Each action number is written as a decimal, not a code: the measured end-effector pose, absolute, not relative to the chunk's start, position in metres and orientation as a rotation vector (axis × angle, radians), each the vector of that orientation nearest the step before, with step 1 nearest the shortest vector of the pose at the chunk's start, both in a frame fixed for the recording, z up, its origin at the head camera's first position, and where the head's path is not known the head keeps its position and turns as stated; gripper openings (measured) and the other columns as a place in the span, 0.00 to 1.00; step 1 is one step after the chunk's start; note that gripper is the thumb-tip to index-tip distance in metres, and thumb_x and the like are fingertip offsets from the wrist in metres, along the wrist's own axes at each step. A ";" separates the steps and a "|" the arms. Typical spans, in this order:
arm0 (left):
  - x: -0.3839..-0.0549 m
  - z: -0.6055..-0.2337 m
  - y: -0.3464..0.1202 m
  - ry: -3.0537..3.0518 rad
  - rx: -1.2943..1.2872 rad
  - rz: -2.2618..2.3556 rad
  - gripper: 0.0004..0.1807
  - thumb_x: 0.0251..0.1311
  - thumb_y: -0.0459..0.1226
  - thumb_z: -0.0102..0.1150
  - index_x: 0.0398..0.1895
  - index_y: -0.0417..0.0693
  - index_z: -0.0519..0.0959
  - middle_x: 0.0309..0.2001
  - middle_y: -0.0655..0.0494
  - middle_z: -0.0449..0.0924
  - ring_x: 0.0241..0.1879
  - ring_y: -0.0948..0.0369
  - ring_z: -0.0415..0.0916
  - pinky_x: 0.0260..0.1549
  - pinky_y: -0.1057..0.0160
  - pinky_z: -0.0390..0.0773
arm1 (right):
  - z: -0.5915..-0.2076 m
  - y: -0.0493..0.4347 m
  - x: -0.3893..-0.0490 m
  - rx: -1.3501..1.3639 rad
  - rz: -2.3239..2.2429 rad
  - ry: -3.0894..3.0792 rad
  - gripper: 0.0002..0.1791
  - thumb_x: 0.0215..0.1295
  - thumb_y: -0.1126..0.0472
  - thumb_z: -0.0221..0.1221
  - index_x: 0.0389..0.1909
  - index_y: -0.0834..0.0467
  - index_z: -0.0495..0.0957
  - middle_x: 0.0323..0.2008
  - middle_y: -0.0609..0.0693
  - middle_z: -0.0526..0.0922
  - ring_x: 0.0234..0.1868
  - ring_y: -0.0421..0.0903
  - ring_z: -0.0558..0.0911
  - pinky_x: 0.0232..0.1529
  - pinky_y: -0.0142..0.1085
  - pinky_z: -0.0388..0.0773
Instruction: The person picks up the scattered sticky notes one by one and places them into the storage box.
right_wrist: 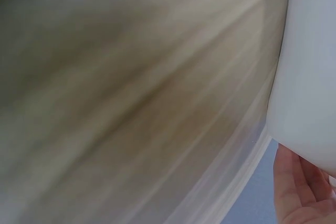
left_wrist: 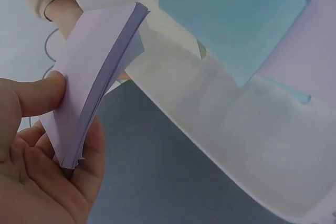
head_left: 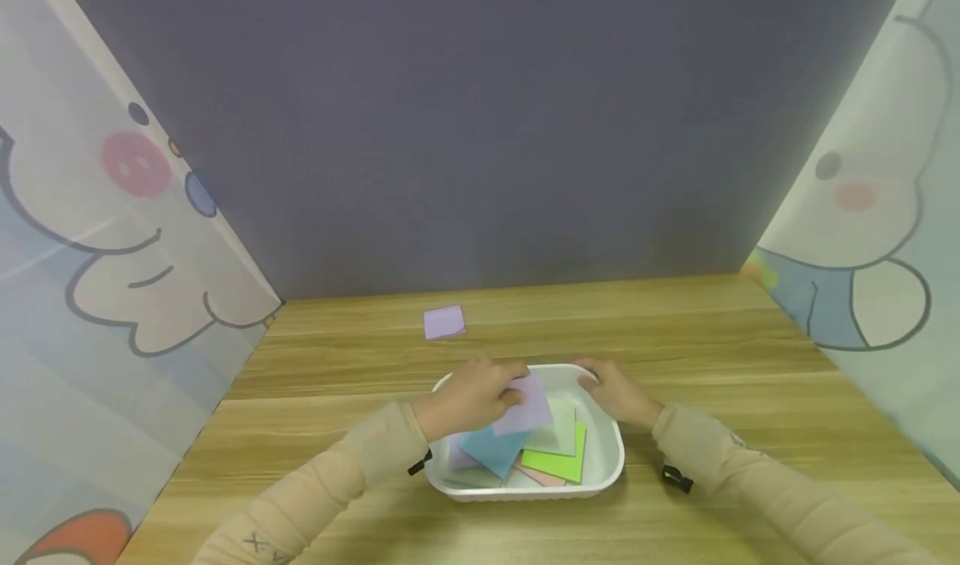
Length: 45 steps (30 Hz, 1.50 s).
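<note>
My left hand (head_left: 476, 394) pinches a lilac sticky-note pad (head_left: 528, 407) between thumb and fingers, raised over the white plastic tray (head_left: 615, 457). In the left wrist view the pad's layered purple edge is visible. My right hand (head_left: 617, 392) grips the tray's rim at the far right corner; in the right wrist view its fingers (right_wrist: 294, 182) lie against the outer wall. Inside the tray lie a blue pad (head_left: 495, 451), a pale green pad (head_left: 557, 432), a bright green pad (head_left: 566, 463), a pink pad (head_left: 542, 477) and another lilac pad (head_left: 459, 455), overlapping one another.
Another lilac sticky-note pad (head_left: 444, 322) lies on the wooden table (head_left: 337, 348), behind the tray. A dark grey panel (head_left: 480, 132) stands along the table's back edge. Cartoon-printed sheets (head_left: 90, 240) hang on both sides.
</note>
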<state>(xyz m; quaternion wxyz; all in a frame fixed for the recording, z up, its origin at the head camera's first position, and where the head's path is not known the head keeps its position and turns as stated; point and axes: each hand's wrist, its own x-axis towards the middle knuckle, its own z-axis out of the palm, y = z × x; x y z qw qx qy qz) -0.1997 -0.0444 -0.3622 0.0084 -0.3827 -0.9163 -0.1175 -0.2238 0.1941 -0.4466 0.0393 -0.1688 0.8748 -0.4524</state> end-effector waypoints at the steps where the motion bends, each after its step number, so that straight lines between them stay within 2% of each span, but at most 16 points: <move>1: -0.199 -0.363 -0.044 -2.869 -1.202 -0.367 0.15 0.59 0.41 0.57 0.48 0.47 0.77 0.43 0.55 0.83 0.29 0.68 0.75 0.30 0.70 0.76 | -0.447 0.194 -0.224 -0.520 -1.387 2.683 0.16 0.65 0.71 0.47 0.52 0.73 0.70 0.41 0.66 0.79 0.31 0.46 0.82 0.28 0.30 0.81; 9: -0.201 -0.370 -0.041 -2.913 -1.230 -0.340 0.16 0.60 0.40 0.56 0.51 0.47 0.76 0.40 0.55 0.83 0.26 0.71 0.71 0.28 0.72 0.74 | -0.448 0.193 -0.226 -0.516 -1.378 2.699 0.17 0.64 0.71 0.47 0.52 0.73 0.70 0.42 0.67 0.79 0.31 0.47 0.82 0.29 0.30 0.81; 18: -0.206 -0.371 -0.040 -3.022 -1.268 -0.295 0.14 0.59 0.39 0.57 0.48 0.49 0.77 0.36 0.60 0.83 0.24 0.71 0.69 0.24 0.76 0.71 | -0.447 0.193 -0.225 -0.520 -1.377 2.702 0.17 0.64 0.71 0.47 0.52 0.75 0.69 0.42 0.69 0.78 0.31 0.46 0.81 0.29 0.30 0.81; 22: -0.206 -0.364 -0.032 -3.058 -1.312 -0.235 0.14 0.58 0.38 0.58 0.48 0.48 0.77 0.36 0.60 0.82 0.26 0.69 0.71 0.28 0.74 0.73 | -0.446 0.193 -0.225 -0.511 -1.376 2.700 0.17 0.64 0.71 0.47 0.52 0.74 0.69 0.42 0.68 0.79 0.30 0.46 0.81 0.28 0.31 0.81; 27: -0.209 -0.364 -0.017 -3.090 -1.339 -0.047 0.15 0.57 0.40 0.59 0.48 0.51 0.76 0.43 0.60 0.82 0.34 0.68 0.76 0.36 0.70 0.76 | -0.446 0.196 -0.226 -0.515 -1.357 2.723 0.17 0.64 0.70 0.48 0.52 0.72 0.70 0.43 0.66 0.79 0.31 0.45 0.81 0.30 0.30 0.80; 35: -0.214 -0.372 -0.007 -3.104 -1.340 0.046 0.16 0.56 0.38 0.60 0.49 0.51 0.76 0.44 0.60 0.82 0.36 0.67 0.78 0.35 0.71 0.77 | -0.448 0.196 -0.226 -0.504 -1.374 2.685 0.17 0.65 0.70 0.47 0.53 0.73 0.69 0.41 0.65 0.79 0.29 0.45 0.81 0.28 0.30 0.80; 45: -0.225 -0.381 -0.002 -3.199 -1.278 0.078 0.16 0.57 0.39 0.59 0.50 0.51 0.75 0.47 0.59 0.80 0.47 0.62 0.77 0.49 0.64 0.75 | -0.446 0.194 -0.225 -0.505 -1.373 2.699 0.16 0.64 0.70 0.48 0.51 0.73 0.71 0.40 0.64 0.80 0.30 0.45 0.81 0.28 0.30 0.80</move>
